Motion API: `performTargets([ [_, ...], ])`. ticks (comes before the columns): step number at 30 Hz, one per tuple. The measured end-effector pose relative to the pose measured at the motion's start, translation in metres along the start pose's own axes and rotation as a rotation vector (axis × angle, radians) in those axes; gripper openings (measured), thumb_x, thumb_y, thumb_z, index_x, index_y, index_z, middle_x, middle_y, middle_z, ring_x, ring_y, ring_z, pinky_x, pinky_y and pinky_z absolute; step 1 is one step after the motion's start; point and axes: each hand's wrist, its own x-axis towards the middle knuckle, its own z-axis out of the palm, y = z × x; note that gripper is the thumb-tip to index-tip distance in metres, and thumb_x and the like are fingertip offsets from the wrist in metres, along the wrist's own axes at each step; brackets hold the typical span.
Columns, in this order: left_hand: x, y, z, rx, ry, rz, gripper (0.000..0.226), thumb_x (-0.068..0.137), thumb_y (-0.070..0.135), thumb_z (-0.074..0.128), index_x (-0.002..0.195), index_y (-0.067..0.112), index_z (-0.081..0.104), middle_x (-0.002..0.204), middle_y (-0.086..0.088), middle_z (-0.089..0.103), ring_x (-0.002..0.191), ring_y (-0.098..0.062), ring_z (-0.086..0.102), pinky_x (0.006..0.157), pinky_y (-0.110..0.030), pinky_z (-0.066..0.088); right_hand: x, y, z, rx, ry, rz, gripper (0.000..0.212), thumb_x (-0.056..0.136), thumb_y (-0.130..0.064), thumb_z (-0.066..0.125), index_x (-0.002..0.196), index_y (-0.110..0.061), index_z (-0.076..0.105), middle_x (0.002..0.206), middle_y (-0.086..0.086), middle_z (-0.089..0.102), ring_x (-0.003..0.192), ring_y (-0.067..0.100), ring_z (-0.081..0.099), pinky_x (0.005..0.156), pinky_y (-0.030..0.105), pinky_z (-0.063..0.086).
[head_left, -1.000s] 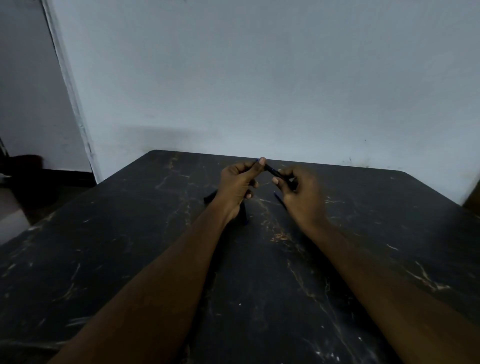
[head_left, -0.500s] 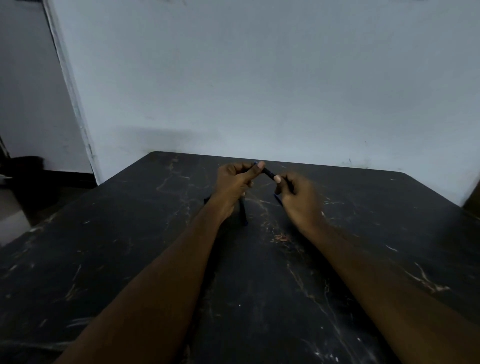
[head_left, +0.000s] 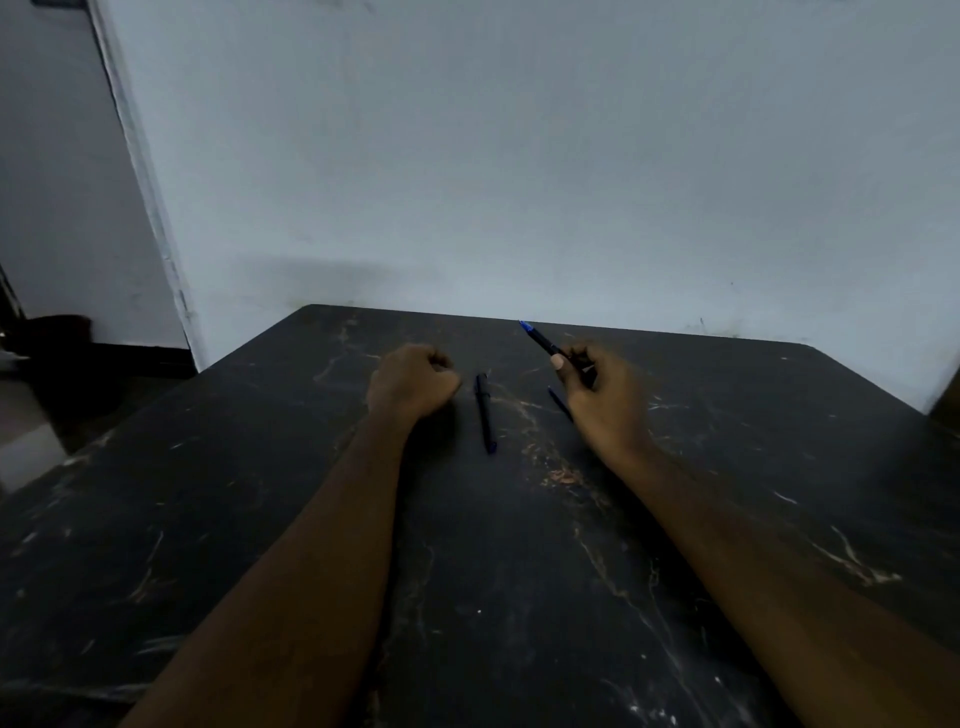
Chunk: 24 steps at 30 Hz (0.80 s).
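My right hand (head_left: 605, 397) grips a black pen (head_left: 540, 340) whose blue end points up and to the left, above the dark marbled table (head_left: 234, 519). My left hand (head_left: 410, 382) rests on the table curled into a fist, and nothing shows in it. Between the two hands a second black pen (head_left: 484, 413) lies flat, its blue end towards me. A thin dark blue stick (head_left: 559, 401) lies just left of my right hand, partly hidden under it.
The table's far edge meets a pale wall (head_left: 519, 182). Left of the table is a doorway with a white frame (head_left: 140, 171) and dim floor (head_left: 31, 447) beyond. A dark edge of something shows at the far right (head_left: 948, 395).
My left hand let go of the pen's end and moved left and down into a fist on the table. My right hand drew right with the pen. The pen on the table is uncovered.
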Motion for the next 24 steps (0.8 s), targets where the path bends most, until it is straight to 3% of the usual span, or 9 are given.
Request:
performTargets([
  [3, -0.0040, 0.0036, -0.0005, 0.113, -0.027, 0.002, 0.025, 0.080, 0.033, 0.064, 0.102, 0.028, 0.076, 0.107, 0.004, 0.073, 0.101, -0.020, 0.065, 0.094, -0.037, 0.051, -0.0003, 0.0002, -0.0001, 0.005, 0.016, 0.008, 0.010, 0.094, -0.031, 0.061, 0.093, -0.022, 0.064, 0.076, -0.019, 0.057, 0.073, -0.004, 0.056, 0.058, 0.018, 0.038],
  [8, -0.0064, 0.0070, 0.0003, 0.021, -0.041, 0.018, 0.023, 0.080, 0.015, 0.061, 0.094, 0.022, 0.078, 0.097, -0.001, 0.076, 0.093, -0.019, 0.068, 0.089, -0.034, 0.054, -0.0008, -0.0003, 0.0001, 0.015, 0.023, 0.024, 0.004, 0.093, -0.031, 0.062, 0.093, -0.027, 0.063, 0.077, -0.023, 0.056, 0.074, -0.012, 0.055, 0.058, 0.015, 0.037],
  [12, -0.0031, 0.0090, 0.0029, -0.092, 0.059, 0.040, 0.031, 0.081, 0.002, 0.056, 0.098, 0.017, 0.077, 0.102, -0.003, 0.075, 0.097, -0.015, 0.068, 0.094, -0.028, 0.051, -0.0005, -0.0007, -0.0011, 0.011, 0.021, 0.016, 0.005, 0.093, -0.032, 0.061, 0.092, -0.028, 0.062, 0.078, -0.022, 0.056, 0.076, -0.011, 0.055, 0.058, 0.015, 0.038],
  [15, -0.0016, 0.0077, 0.0049, -0.099, 0.057, 0.079, 0.028, 0.083, -0.001, 0.057, 0.099, 0.013, 0.076, 0.104, -0.005, 0.074, 0.096, -0.014, 0.067, 0.087, -0.021, 0.047, -0.0008, -0.0011, -0.0018, 0.010, 0.019, 0.010, 0.005, 0.094, -0.032, 0.060, 0.090, -0.029, 0.060, 0.077, -0.021, 0.056, 0.076, -0.009, 0.056, 0.058, 0.019, 0.040],
  [21, -0.0027, 0.0053, 0.0039, -0.021, 0.046, 0.065, 0.022, 0.087, 0.009, 0.059, 0.098, 0.013, 0.077, 0.100, -0.006, 0.075, 0.091, -0.017, 0.068, 0.079, -0.022, 0.046, -0.0006, -0.0008, -0.0029, -0.004, 0.036, 0.029, 0.006, 0.094, -0.033, 0.060, 0.090, -0.028, 0.061, 0.076, -0.022, 0.057, 0.076, -0.011, 0.055, 0.056, 0.020, 0.039],
  [24, -0.0017, 0.0041, 0.0029, 0.016, 0.052, 0.015, 0.022, 0.093, 0.027, 0.058, 0.095, 0.015, 0.077, 0.096, -0.006, 0.074, 0.091, -0.021, 0.068, 0.082, -0.028, 0.049, -0.0007, -0.0018, -0.0030, 0.000, 0.050, 0.031, 0.006, 0.094, -0.032, 0.061, 0.088, -0.029, 0.061, 0.075, -0.021, 0.056, 0.075, -0.011, 0.055, 0.056, 0.019, 0.037],
])
